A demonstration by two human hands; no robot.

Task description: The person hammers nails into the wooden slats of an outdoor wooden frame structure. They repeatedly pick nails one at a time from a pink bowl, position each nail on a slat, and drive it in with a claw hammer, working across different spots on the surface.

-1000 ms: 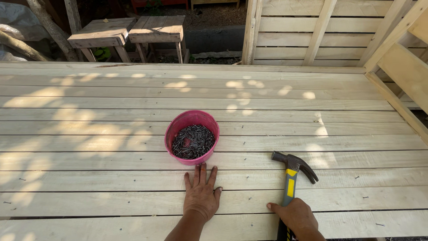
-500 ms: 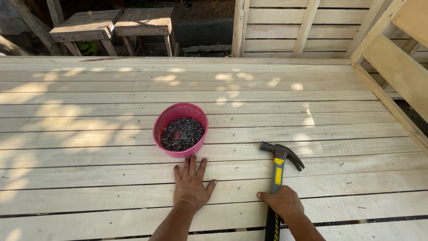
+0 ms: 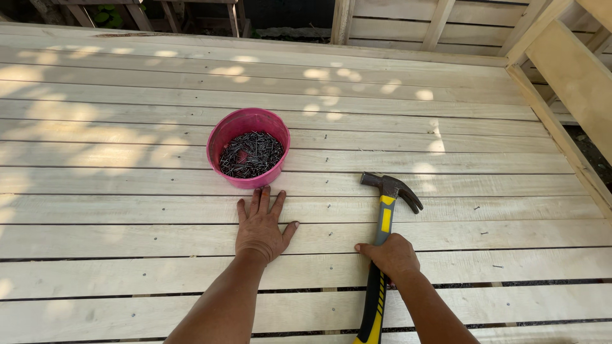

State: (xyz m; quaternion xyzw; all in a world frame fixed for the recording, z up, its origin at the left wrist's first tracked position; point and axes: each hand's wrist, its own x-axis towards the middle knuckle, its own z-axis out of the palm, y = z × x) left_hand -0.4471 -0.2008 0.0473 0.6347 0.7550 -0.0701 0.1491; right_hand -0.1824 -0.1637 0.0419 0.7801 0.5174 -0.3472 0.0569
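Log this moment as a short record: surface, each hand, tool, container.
surface: pale wooden plank deck, sun-dappled
left hand: flat on a plank, fingers spread, just below the bowl
right hand: gripping the hammer handle
hammer: claw type, yellow and black handle, head lying on the planks
bowl: pink, round, holding dark nails

I see no packages, labels, signs or screens anywhere in front of me.
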